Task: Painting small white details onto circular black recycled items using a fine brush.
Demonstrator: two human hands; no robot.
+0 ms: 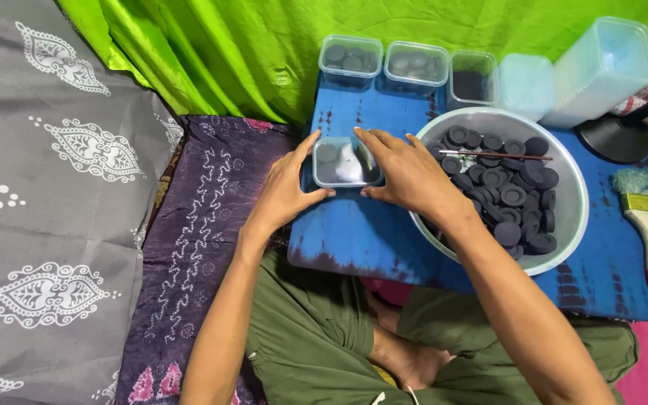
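From the head camera, the left hand (288, 187) and right hand (408, 174) clasped a small clear tub (345, 163) (dark discs inside) between them on the blue cloth (354, 232), just beside a bowl (575, 187) of black discs (505, 187).

4 clear plastic tubs (346, 163) on blue board (354, 232)
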